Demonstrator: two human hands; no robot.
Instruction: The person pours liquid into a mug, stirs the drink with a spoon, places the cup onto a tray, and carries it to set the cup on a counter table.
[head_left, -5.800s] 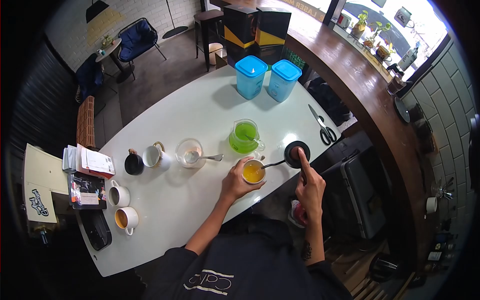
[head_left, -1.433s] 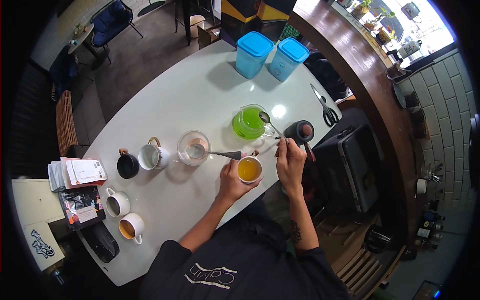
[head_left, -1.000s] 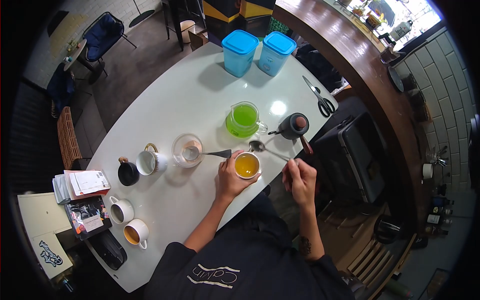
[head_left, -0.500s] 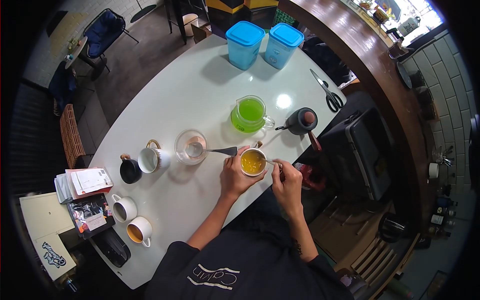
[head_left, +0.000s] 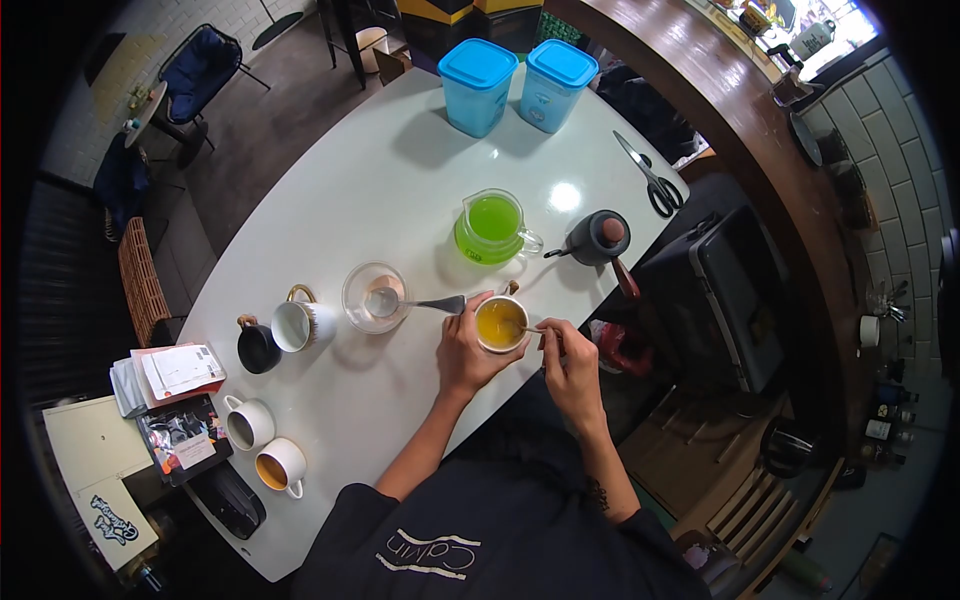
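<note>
My left hand (head_left: 466,354) is wrapped round a white cup (head_left: 484,343) of yellow liquid. Between the fingertips of my right hand (head_left: 573,368) is the thin handle of a spoon (head_left: 534,330), its lower end dipped in that liquid. Left of the cup stands a clear glass bowl (head_left: 352,312). A larger spoon with a dark handle (head_left: 440,303) rests in it, the handle reaching to my left fingers. Just beyond the cup is a glass pitcher (head_left: 490,228) of bright green liquid. A dark grey pot (head_left: 602,238) with a wooden handle sits to the right of the pitcher.
Two blue lidded containers (head_left: 478,90) and scissors (head_left: 655,182) lie toward the table's far end. At left are a black cup (head_left: 258,348), a white mug with a gold handle (head_left: 298,325), two more white mugs (head_left: 249,422), and papers (head_left: 180,370) by the edge.
The view has shifted slightly, so the table things appear a little further left. My right hand has moved the spoon a little within the cup; both grips stay the same.
</note>
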